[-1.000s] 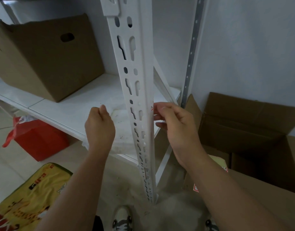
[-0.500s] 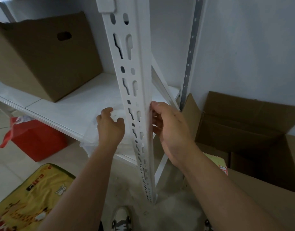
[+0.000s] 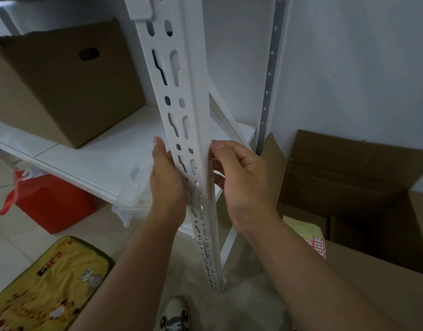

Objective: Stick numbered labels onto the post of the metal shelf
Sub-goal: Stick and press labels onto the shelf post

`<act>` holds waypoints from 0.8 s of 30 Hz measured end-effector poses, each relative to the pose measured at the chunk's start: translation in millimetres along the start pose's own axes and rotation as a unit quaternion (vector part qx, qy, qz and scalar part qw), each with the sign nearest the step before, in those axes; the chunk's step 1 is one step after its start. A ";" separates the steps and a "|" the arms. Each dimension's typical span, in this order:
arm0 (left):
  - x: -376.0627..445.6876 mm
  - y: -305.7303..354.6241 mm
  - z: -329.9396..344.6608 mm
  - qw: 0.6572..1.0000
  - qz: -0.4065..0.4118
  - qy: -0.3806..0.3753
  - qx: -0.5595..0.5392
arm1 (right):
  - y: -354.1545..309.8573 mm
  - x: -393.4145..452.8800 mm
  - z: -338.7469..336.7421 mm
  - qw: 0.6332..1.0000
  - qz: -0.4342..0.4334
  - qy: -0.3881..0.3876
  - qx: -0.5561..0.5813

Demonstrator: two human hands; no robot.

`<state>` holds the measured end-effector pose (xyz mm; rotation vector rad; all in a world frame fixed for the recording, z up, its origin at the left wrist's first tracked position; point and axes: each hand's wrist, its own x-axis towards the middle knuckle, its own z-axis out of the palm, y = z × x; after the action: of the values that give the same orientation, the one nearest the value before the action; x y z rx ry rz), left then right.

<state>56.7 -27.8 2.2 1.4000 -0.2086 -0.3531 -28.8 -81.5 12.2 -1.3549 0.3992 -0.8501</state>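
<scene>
Both hands are being pressed against the white slotted post (image 3: 181, 130) of the metal shelf, one on each side. On the post's left edge, the left hand (image 3: 166, 185) is being laid flat, fingers extended and nothing gripped. At the right edge, the right hand (image 3: 239, 177) is being curled, thumb and fingertips pinched against the metal; whether a label is being held there cannot be told. A sheet of red numbered labels (image 3: 318, 247) is lying on the open cardboard box (image 3: 363, 177) at the right.
</scene>
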 end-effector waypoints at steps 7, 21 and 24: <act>-26.7 6.4 19.2 0.989 0.146 0.028 -0.026 | 3.0 -4.1 0.9 1.000 -0.026 -0.001 -0.002; -29.4 3.9 23.1 0.982 0.175 0.013 -0.065 | 1.2 -1.3 5.0 0.999 -0.021 0.015 0.023; -29.8 3.7 23.8 0.982 0.174 0.020 -0.063 | 0.9 0.0 4.4 0.999 -0.023 0.019 0.028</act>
<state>21.1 -38.5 11.7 1.2166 -0.3847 -0.0467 -25.5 -78.5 12.2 -1.3008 0.3723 -0.9207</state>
